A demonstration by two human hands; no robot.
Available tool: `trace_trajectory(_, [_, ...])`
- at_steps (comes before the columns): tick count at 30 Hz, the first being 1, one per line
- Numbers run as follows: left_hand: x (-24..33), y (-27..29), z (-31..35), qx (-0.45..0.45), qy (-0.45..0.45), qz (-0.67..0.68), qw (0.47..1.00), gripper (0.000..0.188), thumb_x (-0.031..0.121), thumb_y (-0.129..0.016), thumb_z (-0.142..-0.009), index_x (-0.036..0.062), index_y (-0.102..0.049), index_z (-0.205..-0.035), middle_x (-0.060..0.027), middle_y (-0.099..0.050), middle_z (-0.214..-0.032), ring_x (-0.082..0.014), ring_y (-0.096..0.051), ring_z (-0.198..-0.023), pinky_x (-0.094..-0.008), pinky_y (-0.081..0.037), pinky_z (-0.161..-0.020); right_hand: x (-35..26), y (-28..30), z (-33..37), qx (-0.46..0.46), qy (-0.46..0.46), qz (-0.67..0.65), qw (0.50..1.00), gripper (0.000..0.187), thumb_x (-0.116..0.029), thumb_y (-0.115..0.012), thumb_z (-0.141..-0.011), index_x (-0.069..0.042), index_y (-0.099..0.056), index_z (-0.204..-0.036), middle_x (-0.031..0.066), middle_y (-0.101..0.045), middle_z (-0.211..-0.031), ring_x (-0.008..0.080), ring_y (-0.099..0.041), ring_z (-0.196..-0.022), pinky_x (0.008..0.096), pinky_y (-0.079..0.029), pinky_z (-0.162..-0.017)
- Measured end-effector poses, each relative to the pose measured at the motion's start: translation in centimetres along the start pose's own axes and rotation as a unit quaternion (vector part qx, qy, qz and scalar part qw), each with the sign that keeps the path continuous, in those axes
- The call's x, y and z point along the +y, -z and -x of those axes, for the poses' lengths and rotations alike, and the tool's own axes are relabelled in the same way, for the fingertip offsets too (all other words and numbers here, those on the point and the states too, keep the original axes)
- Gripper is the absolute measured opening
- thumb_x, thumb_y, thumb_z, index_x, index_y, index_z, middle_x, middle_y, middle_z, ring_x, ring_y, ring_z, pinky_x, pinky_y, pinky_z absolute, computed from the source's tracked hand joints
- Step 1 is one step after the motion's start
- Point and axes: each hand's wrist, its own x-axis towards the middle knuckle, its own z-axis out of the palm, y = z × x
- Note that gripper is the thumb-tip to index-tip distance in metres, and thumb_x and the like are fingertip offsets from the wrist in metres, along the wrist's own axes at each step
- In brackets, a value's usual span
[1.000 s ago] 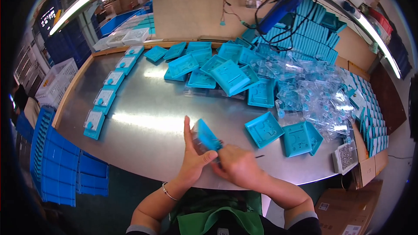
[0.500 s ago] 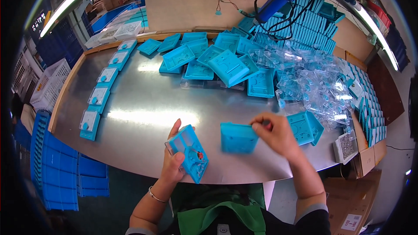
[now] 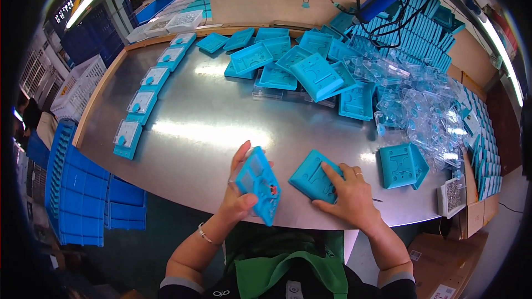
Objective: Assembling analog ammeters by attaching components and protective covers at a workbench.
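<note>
My left hand (image 3: 239, 202) grips a blue plastic case (image 3: 259, 185), tilted on edge above the table's front edge. Its hollow side faces right, with a small red part inside and a clear plastic piece along its back. My right hand (image 3: 354, 196) has its thumb and fingers on the right side of a blue plastic cover (image 3: 311, 176), which is low at the metal tabletop, outer face up. Whether the cover rests fully on the table I cannot tell. A thin dark rod (image 3: 377, 200) pokes out beside my right hand; its other end is hidden.
Blue covers (image 3: 318, 75) are heaped at the back, beside a pile of clear plastic parts (image 3: 421, 111). Two more covers (image 3: 398, 166) lie at the right. A row of assembled cases (image 3: 141, 105) runs along the left. A white box of small metal pieces (image 3: 453, 196) stands front right.
The cover in my right hand has gone from upright to lying nearly flat, turned at an angle. My left hand has tilted the case more steeply. The whole view has shifted.
</note>
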Motion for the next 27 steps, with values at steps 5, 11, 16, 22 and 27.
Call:
trace_trajectory(5, [-2.2,-3.3,-0.8,-0.032,-0.034,0.032,0.998,0.117,0.036,-0.083,-0.063,0.0145,-0.005,-0.146,-0.0072,-0.034,-0.137,-0.0251,-0.038,-0.126,-0.0418,-0.036,-0.102,-2.4,0.9,0.5,0.033,0.046,-0.383,0.922,0.084,-0.033,-0.079,-0.068,-0.005,-0.039,-0.136,0.0219,-0.049,-0.126,0.0349,-0.052,-0.105,0.0352,-0.052,-0.070])
trace_trajectory(11, [-2.0,-3.9,-0.7,-0.035,-0.048,0.001,0.998,0.115,0.037,-0.081,-0.065,0.0153,-0.002,-0.146,-0.0077,-0.030,-0.140,-0.0243,-0.035,-0.127,-0.0418,-0.034,-0.103,-3.9,-0.2,1.1,0.034,0.041,-0.422,0.905,0.086,-0.032,-0.079,-0.069,-0.004,-0.036,-0.138,0.0202,-0.049,-0.127,0.0303,-0.053,-0.105,0.0332,-0.049,-0.072])
trace_trajectory(16, [-1.7,-3.8,-0.4,-0.041,-0.044,0.003,0.998,0.113,0.035,-0.080,-0.066,0.0158,-0.003,-0.146,-0.0087,-0.029,-0.141,-0.0245,-0.035,-0.127,-0.0415,-0.035,-0.102,-4.3,-0.8,1.2,0.041,0.043,-0.428,0.902,0.087,-0.031,-0.079,-0.069,-0.004,-0.035,-0.139,0.0191,-0.049,-0.127,0.0277,-0.053,-0.106,0.0326,-0.047,-0.076])
trace_trajectory(22, [-2.0,-3.9,0.2,-0.039,-0.020,-0.007,0.999,0.112,0.033,-0.080,-0.066,0.0149,-0.004,-0.146,-0.0096,-0.028,-0.139,-0.0229,-0.035,-0.126,-0.0401,-0.035,-0.101,-4.5,-1.4,1.1,0.024,0.030,-0.450,0.892,0.089,-0.030,-0.078,-0.070,-0.003,-0.032,-0.140,0.0195,-0.048,-0.128,0.0298,-0.051,-0.111,0.0357,-0.046,-0.083])
trace_trajectory(27, [-2.4,-3.1,0.2,-0.024,-0.034,-0.029,0.999,0.112,0.031,-0.080,-0.066,0.0138,-0.004,-0.146,-0.0101,-0.028,-0.139,-0.0229,-0.035,-0.125,-0.0397,-0.033,-0.103,-4.9,-3.5,0.1,0.090,0.078,-0.451,0.885,0.082,-0.027,-0.075,-0.075,0.000,-0.032,-0.139,0.0186,-0.048,-0.130,0.0254,-0.052,-0.111,0.0339,-0.041,-0.092])
